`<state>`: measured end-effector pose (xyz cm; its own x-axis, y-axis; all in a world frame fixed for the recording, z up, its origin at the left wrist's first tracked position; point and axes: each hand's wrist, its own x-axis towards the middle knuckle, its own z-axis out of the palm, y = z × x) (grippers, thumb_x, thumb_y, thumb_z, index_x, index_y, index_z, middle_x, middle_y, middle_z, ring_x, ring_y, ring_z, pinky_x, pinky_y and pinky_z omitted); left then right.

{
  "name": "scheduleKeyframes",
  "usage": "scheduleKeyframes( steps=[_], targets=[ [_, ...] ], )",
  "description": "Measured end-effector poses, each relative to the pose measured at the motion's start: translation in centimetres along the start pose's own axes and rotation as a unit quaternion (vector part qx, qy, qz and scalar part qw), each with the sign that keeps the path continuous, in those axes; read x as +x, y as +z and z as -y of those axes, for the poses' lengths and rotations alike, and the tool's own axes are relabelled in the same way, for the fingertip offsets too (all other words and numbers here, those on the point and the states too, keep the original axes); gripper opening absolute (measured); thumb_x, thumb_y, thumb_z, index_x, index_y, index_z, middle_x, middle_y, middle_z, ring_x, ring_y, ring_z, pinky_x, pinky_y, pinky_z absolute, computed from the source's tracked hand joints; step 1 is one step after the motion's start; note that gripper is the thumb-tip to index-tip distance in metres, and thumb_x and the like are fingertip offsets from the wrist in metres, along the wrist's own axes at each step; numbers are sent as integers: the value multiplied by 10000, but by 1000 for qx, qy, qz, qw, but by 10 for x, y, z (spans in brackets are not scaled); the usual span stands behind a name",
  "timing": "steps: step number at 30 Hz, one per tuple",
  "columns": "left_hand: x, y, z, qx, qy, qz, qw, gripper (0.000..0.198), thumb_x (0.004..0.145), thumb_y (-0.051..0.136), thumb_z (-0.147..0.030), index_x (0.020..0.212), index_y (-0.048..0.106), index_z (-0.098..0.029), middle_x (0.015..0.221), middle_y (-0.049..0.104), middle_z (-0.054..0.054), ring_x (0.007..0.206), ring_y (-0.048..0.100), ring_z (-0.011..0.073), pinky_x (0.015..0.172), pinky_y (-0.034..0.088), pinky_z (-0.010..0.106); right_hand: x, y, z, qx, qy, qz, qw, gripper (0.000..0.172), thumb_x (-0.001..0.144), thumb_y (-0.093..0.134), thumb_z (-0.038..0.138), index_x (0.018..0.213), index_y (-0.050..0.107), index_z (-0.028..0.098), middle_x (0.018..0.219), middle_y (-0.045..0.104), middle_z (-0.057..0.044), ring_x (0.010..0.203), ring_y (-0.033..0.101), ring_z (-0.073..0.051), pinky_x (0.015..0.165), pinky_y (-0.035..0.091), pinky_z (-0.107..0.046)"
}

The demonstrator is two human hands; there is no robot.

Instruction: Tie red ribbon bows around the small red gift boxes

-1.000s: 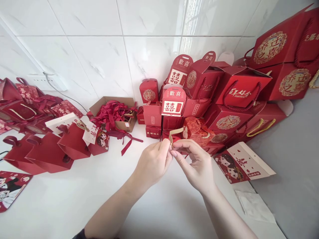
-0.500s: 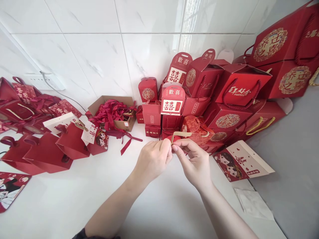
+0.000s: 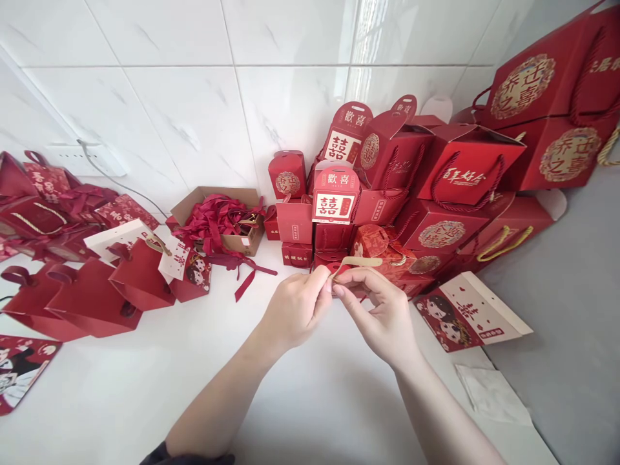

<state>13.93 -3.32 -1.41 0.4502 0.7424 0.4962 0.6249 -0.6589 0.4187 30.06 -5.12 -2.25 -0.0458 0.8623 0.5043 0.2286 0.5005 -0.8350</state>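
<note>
Fingertip to fingertip, my left hand (image 3: 301,303) and my right hand (image 3: 375,310) meet above the white tabletop (image 3: 310,400). Both pinch a narrow beige ribbon (image 3: 361,261). One end of the strip bends out to the right over the fingers; the lower part is hidden between the fingertips. Fingers of my left hand are curled closed, while on the right the thumb and index press together and the others bend behind. Just beyond the hands stand stacked red gift boxes, the nearest an orange-red patterned box (image 3: 375,244).
A cardboard box (image 3: 249,244) of dark red ribbons (image 3: 217,223) sits by the wall. Red gift boxes (image 3: 92,297) line the left; more (image 3: 472,171) are piled at right. A cream-and-red box (image 3: 469,313) leans beside a white paper (image 3: 491,392). A cable hangs from the wall socket (image 3: 92,158).
The ribbon's free end has shifted slightly right and its bend looks softer. Both hands keep their pinch, with only small finger movement.
</note>
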Motion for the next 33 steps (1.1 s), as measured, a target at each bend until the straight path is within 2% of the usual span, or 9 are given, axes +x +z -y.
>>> scheduleKeyframes(
  steps=[4,10,15,17,20,23,25,29,33],
  targets=[
    [0,2,1,43,50,-29,997,187,965,347,-175,785,389,-199,596,451,-40,511,407,116,538,309,265,-2,3,2,-82,-59,-33,994,44,869,629,165,866,633,208,838,649,-7,741,595,-131,669,505,-248],
    [2,7,10,163,160,-98,969,206,926,397,-135,733,441,-191,597,526,-10,539,451,145,555,312,297,-2,3,5,-83,-74,-19,994,80,894,584,149,834,594,201,819,629,-4,731,560,-132,672,468,-258],
    [4,-2,15,148,165,-67,973,210,935,385,-143,744,461,-185,622,564,3,547,454,148,562,315,301,0,-5,11,-68,-53,39,996,103,919,559,195,843,628,209,810,640,-18,739,576,-157,689,475,-290],
    [4,-8,15,132,148,-40,979,212,944,371,-152,761,473,-184,645,570,1,550,441,141,569,318,298,0,-10,13,-83,-68,45,993,114,923,550,195,861,643,214,834,649,-33,777,597,-175,716,486,-308],
    [5,-14,14,103,115,-14,988,220,942,374,-155,756,487,-183,640,551,-15,546,409,125,585,321,295,0,-15,12,-135,-125,-5,983,89,899,577,164,911,645,219,917,655,-58,872,610,-200,769,492,-335],
    [3,-13,11,53,61,-11,997,247,932,390,-166,709,495,-177,597,516,-30,539,397,109,601,332,286,1,-16,8,-205,-194,-15,959,124,860,633,146,956,631,224,996,658,-69,938,607,-215,823,476,-367],
    [3,-11,9,-3,-4,-12,1000,301,940,393,-195,660,501,-172,573,514,-30,538,426,102,597,348,274,1,-13,4,-260,-238,-6,936,164,851,652,142,985,625,232,1005,675,-64,924,613,-214,813,463,-373],
    [2,-8,4,-163,-138,10,977,395,964,398,-271,623,566,-162,594,608,-18,564,536,98,560,395,232,1,-5,-8,-348,-293,-12,890,272,862,629,99,1088,626,251,967,716,-41,853,632,-197,776,452,-362],
    [3,-6,2,-230,-194,14,954,424,957,394,-245,605,613,-157,597,651,-19,560,576,99,566,431,222,-2,7,-24,-339,-293,-23,894,303,903,570,108,1157,621,265,1052,733,-41,921,677,-203,799,486,-355]
  ],
)
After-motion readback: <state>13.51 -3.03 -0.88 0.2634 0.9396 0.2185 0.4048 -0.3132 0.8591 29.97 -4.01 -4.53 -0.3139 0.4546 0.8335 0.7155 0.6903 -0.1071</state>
